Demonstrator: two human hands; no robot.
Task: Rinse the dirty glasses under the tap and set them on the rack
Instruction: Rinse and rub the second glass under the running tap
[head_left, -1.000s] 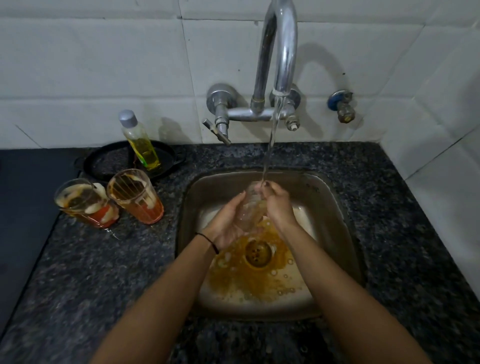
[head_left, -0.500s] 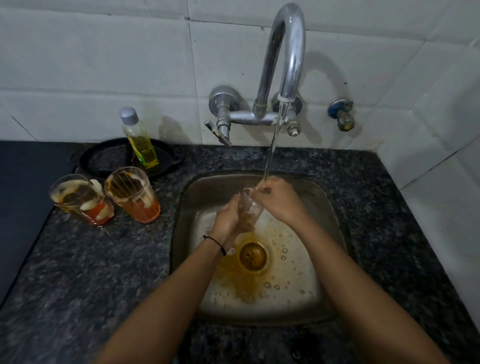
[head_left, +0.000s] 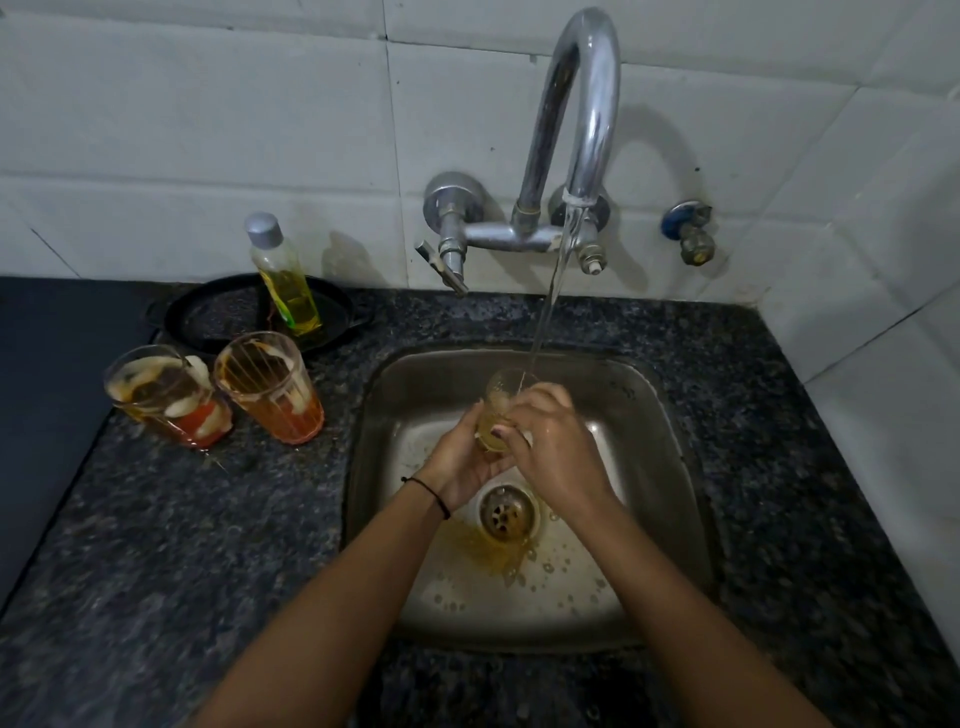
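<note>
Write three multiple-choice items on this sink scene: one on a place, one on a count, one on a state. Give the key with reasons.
1. Where does the bottle of yellow liquid stand?
A. in the sink
B. on the black pan by the wall
C. on the tap

2. How many dirty glasses wait on the counter?
A. two
B. four
C. none

3. What is the tap doing?
A. shut off
B. dripping onto the counter
C. running into the held glass

Key:
1 B: the bottle's base sits on the pan, left of the tap.
2 A: two glasses with orange dregs stand side by side, left of the sink.
3 C: a stream falls from the spout into the glass that the left hand and the right hand grip over the drain.
</note>
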